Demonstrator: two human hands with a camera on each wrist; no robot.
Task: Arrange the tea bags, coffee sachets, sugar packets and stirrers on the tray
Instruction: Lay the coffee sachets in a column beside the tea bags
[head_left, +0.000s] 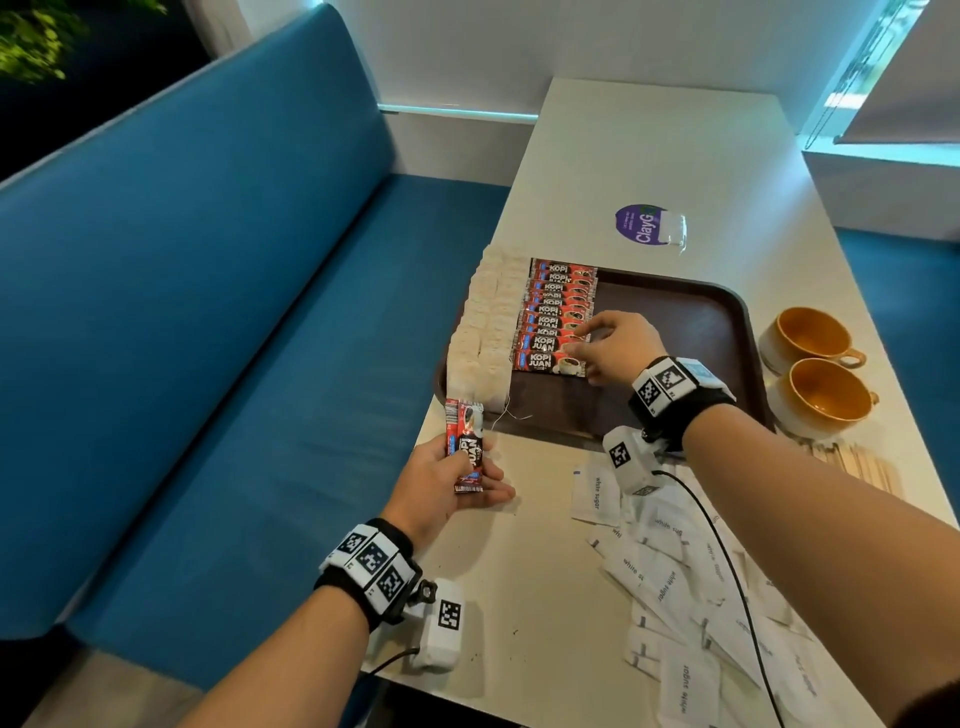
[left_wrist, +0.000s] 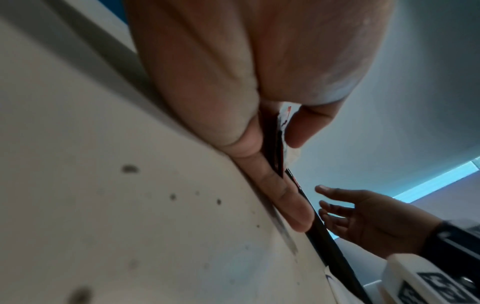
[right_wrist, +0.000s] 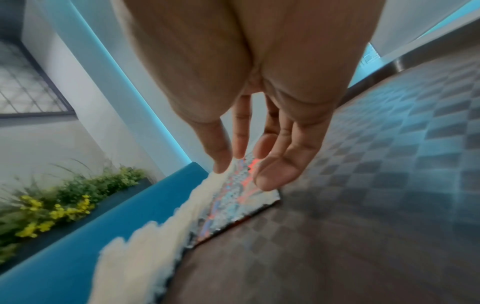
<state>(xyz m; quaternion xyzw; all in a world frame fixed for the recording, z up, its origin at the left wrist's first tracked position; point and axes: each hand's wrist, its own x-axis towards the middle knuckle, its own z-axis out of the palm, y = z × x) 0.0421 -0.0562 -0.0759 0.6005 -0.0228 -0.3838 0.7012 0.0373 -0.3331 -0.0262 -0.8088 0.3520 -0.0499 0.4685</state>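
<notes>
Beside a blue booth bench (head_left: 218, 312), at a pale table (head_left: 519, 597), I watch my right hand (head_left: 618, 345) reach palm-down over the brown tray (head_left: 691, 317), relaxed fingers (right_wrist: 272, 176) straight, tips on the nearest sachet of the coffee row (head_left: 558, 317), each printed "KOPI JUAN". Left of those fingertips, tea bags (head_left: 488, 317) line the tray's edge. My left hand (head_left: 452, 483) lies palm-up on the table near the tray's corner, thumb pinning a small stack of sachets (head_left: 467, 447) with the same label. Under my right forearm spread packets marked "white sugar" (head_left: 670, 582); right of that wrist lie wooden stirrers (head_left: 852, 462) and two cups (head_left: 815, 364). Beyond the tray a purple sticker (head_left: 641, 228) reads "ClayG".
</notes>
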